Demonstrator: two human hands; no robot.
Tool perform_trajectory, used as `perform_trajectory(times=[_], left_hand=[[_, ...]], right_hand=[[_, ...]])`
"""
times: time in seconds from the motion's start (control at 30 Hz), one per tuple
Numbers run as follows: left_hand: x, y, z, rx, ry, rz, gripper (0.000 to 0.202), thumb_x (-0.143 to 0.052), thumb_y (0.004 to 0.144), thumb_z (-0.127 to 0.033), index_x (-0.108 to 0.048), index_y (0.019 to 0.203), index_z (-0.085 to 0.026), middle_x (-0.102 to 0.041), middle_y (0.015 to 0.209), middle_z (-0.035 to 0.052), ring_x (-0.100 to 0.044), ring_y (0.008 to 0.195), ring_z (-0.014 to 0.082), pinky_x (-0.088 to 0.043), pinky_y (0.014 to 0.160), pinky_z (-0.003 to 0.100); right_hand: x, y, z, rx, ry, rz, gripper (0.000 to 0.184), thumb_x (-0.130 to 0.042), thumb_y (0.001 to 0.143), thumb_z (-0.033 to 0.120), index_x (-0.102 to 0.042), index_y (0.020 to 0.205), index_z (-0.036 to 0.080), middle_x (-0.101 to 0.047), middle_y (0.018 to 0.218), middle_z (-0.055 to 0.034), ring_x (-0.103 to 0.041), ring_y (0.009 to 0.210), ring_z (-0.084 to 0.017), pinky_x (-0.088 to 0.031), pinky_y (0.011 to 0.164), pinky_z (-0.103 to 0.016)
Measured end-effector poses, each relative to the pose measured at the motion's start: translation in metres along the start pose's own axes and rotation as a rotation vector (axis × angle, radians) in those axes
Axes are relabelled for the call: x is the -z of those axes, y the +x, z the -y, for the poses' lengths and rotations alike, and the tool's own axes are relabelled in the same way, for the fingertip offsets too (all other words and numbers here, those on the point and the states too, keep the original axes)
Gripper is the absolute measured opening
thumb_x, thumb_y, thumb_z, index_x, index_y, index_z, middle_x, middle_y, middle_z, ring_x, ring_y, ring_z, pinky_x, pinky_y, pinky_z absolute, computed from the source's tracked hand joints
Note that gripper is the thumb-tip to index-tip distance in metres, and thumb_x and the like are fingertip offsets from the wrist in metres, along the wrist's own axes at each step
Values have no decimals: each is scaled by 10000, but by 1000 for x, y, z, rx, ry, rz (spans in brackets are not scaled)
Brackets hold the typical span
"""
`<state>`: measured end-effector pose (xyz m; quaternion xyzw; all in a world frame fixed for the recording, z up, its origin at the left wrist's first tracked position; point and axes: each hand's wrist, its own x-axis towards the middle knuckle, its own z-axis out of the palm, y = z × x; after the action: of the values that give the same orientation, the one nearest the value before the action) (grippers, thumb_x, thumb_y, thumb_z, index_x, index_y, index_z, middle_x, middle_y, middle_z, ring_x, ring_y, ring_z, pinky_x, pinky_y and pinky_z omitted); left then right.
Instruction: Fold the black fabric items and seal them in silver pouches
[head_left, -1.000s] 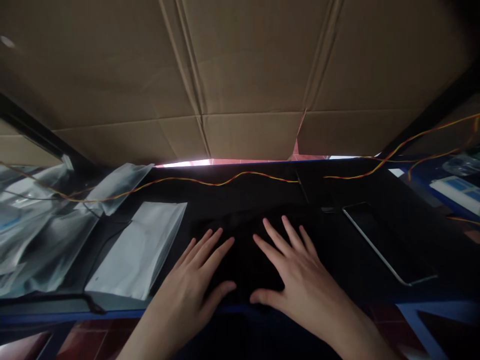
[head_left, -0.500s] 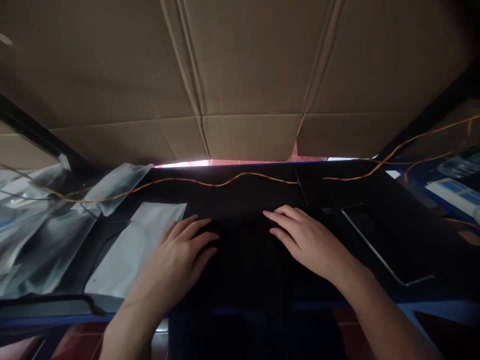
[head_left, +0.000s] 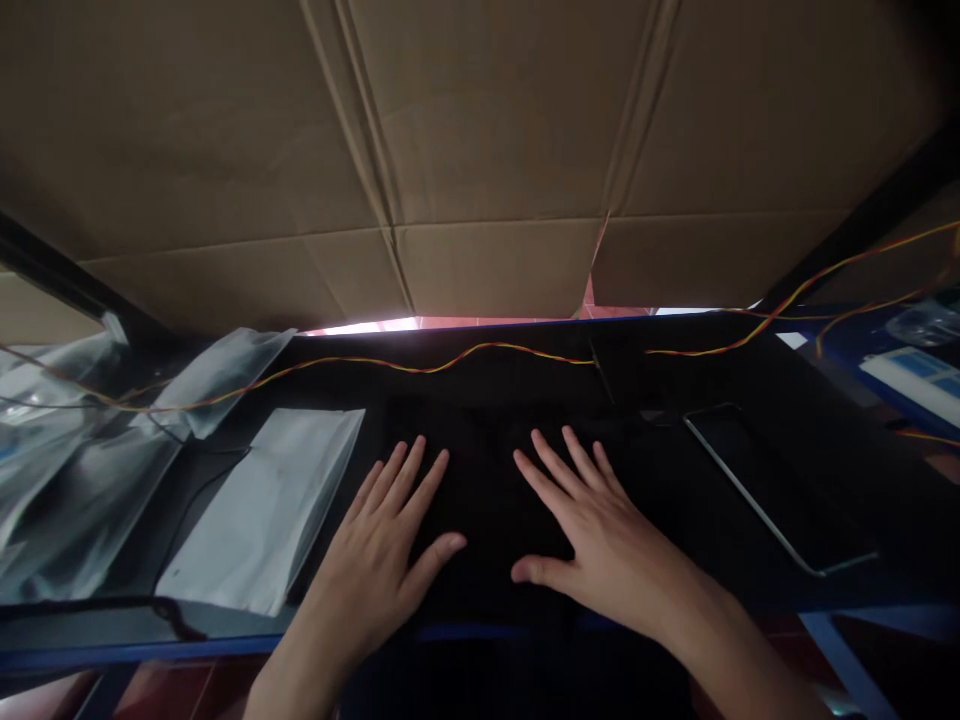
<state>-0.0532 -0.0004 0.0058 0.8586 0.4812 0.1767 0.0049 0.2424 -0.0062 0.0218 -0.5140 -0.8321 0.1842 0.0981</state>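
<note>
My left hand (head_left: 386,540) lies palm down over the black tabletop (head_left: 480,400), its fingers spread and nothing in it. Just to its left is a white plastic pouch (head_left: 262,500). Across from it, my right hand (head_left: 585,520) is also palm down with fingers and thumb apart, holding nothing. A phone with a dark screen (head_left: 776,490) rests on the black surface to the right of that hand. The dark surface beneath both palms shows little detail.
Clear plastic bags (head_left: 82,490) are piled at the left. A twisted red and yellow wire (head_left: 420,368) runs along the back of the table. Behind it rises a cardboard panel (head_left: 495,130). A white and blue box (head_left: 915,385) sits at the far right.
Both hands have flattened, with fingers straightened and thumbs spread out. My left hand has shifted right, off the white pouch. The view has moved slightly.
</note>
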Motion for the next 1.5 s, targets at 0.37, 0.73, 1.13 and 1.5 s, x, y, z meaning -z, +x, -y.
perform_trajectory(times=[0.37, 0.73, 1.13, 1.5], left_hand=[[20, -37, 8, -168, 137, 126, 1131, -469, 970, -892, -161, 1787, -172, -201, 1848, 207, -212, 1712, 421, -198, 1359, 666], [22, -73, 14, -213, 341, 166, 699, -496, 1115, -452, -302, 1763, -277, -369, 1816, 52, -268, 1706, 358, -229, 1373, 604], [44, 67, 25, -8, 192, -83, 389, -537, 1088, -293, -695, 1440, -246, -766, 1434, 97, -702, 1294, 360, -590, 970, 525], [49, 37, 34, -142, 268, -192, 249, -520, 1099, -213, -756, 1040, -268, -784, 952, 26, -675, 891, 269, -443, 1009, 502]], right_hand=[[14, -15, -17, 36, -19, -51, 950, -607, 1040, 738, -194, 1790, 327, -164, 1854, -75, -55, 1706, -421, -212, 1325, -769], [18, -38, -24, -35, 132, 157, 928, -738, 1005, 639, -221, 1757, 468, -143, 1857, 21, -55, 1709, -419, -278, 1318, -740], [77, 43, -77, -63, -109, -389, 349, -713, 984, 237, -792, 1322, 211, -828, 1234, -92, -737, 1143, -348, -619, 974, -530], [63, -3, -65, 75, -140, -616, 187, -588, 1080, 183, -756, 1024, 243, -764, 1043, -47, -710, 967, -247, -570, 893, -425]])
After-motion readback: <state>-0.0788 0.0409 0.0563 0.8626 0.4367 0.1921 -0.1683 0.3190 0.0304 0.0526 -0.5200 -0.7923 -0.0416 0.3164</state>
